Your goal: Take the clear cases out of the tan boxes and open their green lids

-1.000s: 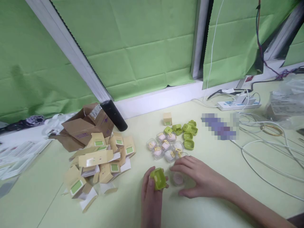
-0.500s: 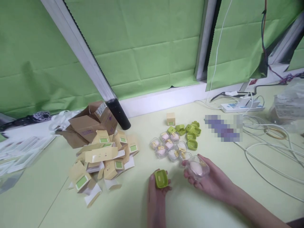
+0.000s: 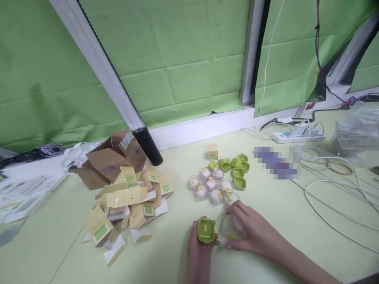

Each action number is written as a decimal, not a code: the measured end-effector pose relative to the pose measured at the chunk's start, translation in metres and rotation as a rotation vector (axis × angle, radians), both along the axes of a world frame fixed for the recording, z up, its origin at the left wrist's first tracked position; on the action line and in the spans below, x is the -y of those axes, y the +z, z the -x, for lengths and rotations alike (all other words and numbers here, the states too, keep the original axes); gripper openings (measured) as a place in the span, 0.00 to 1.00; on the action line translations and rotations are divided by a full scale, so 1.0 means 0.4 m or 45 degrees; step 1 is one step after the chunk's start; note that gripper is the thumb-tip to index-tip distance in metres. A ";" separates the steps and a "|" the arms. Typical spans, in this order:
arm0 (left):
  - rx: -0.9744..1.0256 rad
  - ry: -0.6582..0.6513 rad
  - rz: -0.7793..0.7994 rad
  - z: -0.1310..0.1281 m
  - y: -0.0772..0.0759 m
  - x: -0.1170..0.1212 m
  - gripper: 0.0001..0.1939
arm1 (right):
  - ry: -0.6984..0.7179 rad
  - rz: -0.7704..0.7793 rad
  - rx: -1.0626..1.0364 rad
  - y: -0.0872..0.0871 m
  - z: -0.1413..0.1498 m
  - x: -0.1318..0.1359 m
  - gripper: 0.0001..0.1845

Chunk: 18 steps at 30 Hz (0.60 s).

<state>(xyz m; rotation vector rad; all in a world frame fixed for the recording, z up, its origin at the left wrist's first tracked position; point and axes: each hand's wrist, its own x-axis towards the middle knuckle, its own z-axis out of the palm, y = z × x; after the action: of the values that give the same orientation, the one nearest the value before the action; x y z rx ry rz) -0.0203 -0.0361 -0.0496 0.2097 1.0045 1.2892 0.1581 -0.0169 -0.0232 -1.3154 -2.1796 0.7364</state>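
In the head view my left hand point(image 3: 199, 252), palm up, is closed round a small green square box point(image 3: 206, 230), its hollow side facing me. Just to its right, my right hand point(image 3: 256, 227) has thumb and fingers round a clear plastic case point(image 3: 227, 227), partly hidden and blurred; something pale and a bit of yellow show in it. Beyond the hands lies a group of similar clear cases point(image 3: 201, 191) with pale pink rounded things and yellow loops. Several green box parts point(image 3: 239, 182) lie behind them to the right.
Opened small cartons point(image 3: 127, 196) are heaped at the left, before a large brown cardboard box point(image 3: 114, 159) and a black cylinder point(image 3: 148, 148). One small closed carton point(image 3: 212, 152) stands at the back. White cables point(image 3: 310, 185) and a power strip point(image 3: 291, 136) occupy the right.
My right hand has turned over, from palm up under the clear case to gripping it from above, and has come lower and nearer my left hand. The green box has shifted slightly right.
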 end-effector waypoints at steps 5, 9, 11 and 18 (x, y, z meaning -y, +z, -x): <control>-0.070 0.010 -0.007 0.026 0.010 -0.031 0.21 | -0.135 0.123 -0.397 0.022 -0.021 -0.019 0.23; -0.125 -0.176 -0.175 0.017 0.095 -0.073 0.20 | -0.087 0.132 -0.655 0.079 -0.023 -0.055 0.18; -0.198 -0.324 -0.308 -0.001 0.130 -0.089 0.19 | 0.011 0.037 -0.664 0.112 -0.015 -0.072 0.20; -0.228 -0.607 -0.364 -0.057 0.101 -0.119 0.29 | 0.375 -0.475 -0.324 0.121 0.000 -0.089 0.19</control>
<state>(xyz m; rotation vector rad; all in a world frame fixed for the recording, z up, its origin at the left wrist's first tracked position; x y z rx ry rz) 0.0024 0.0113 -0.0094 0.7499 0.8476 0.9786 0.1582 0.0187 0.0250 -0.6864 -2.1866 0.5322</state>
